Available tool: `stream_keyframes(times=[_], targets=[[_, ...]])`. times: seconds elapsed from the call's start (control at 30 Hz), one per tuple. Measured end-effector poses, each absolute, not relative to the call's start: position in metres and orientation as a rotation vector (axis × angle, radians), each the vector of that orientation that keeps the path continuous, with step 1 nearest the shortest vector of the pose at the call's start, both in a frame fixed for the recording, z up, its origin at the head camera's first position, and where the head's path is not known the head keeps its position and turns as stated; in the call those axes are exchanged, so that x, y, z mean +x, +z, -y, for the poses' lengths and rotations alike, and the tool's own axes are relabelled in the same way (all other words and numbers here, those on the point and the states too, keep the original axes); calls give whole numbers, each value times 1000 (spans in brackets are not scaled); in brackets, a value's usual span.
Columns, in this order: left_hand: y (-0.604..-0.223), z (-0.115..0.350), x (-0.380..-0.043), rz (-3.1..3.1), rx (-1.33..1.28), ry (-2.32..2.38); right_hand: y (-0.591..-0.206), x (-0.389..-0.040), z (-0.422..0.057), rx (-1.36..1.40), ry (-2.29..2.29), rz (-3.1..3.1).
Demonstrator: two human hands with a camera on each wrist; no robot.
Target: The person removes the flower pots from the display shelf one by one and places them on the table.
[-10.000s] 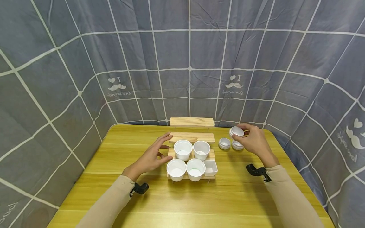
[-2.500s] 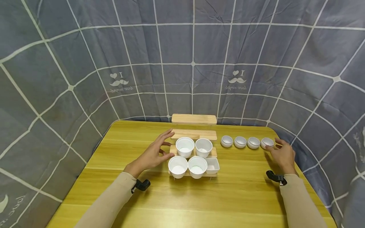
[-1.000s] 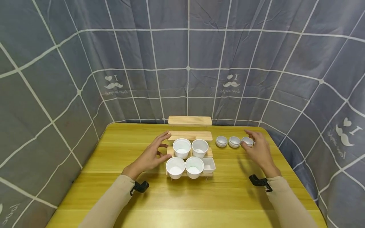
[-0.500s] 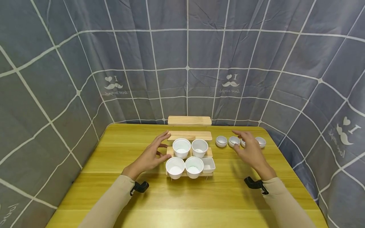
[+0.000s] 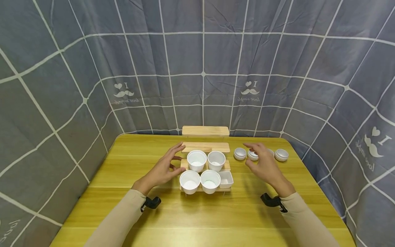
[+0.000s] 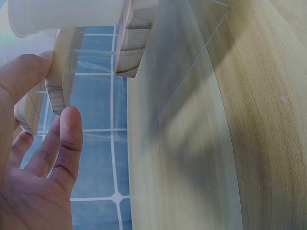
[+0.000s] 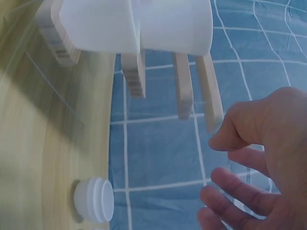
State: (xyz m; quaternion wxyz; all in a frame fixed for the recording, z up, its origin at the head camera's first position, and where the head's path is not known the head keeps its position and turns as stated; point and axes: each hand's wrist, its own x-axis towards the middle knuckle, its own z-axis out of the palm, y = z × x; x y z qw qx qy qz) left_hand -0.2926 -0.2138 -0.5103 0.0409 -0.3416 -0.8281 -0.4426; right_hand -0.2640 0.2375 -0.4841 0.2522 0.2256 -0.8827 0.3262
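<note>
My left hand (image 5: 163,169) is at the left side of a tiered wooden stand (image 5: 205,147). In the left wrist view its thumb lies against the end of one step (image 6: 60,76), the fingertips at the step ends, fingers fairly straight. Larger white round cups (image 5: 196,161) and a small squarish white cup (image 5: 226,179) stand on the two lower steps. To the stand's right, small white round tubs (image 5: 240,154) form a row on the table. My right hand (image 5: 266,166) hovers in front of that row, fingers spread and holding nothing, partly hiding the middle tubs.
The two upper steps, including the top one (image 5: 205,130), bear nothing. A grey-blue checked curtain (image 5: 182,89) surrounds the back and sides of the yellow wooden table (image 5: 203,219). The rightmost tub (image 5: 281,155) sits near the table's right edge.
Ten seconds ago my right hand held a tub above others; the tubs later stood in one row. It has left the rightmost tub and moved left toward the stand. My left hand stays put.
</note>
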Motion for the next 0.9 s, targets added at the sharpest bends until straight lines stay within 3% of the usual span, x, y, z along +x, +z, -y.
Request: stream_keyframes(times=[0.47, 0.9], targets=[[-506, 213, -290, 2565, -1050, -1347, -454, -243, -193, 614, 796, 2527], [-505, 213, -291, 2578, -1045, -1348, -449, -243, -173, 707, 821, 2538]])
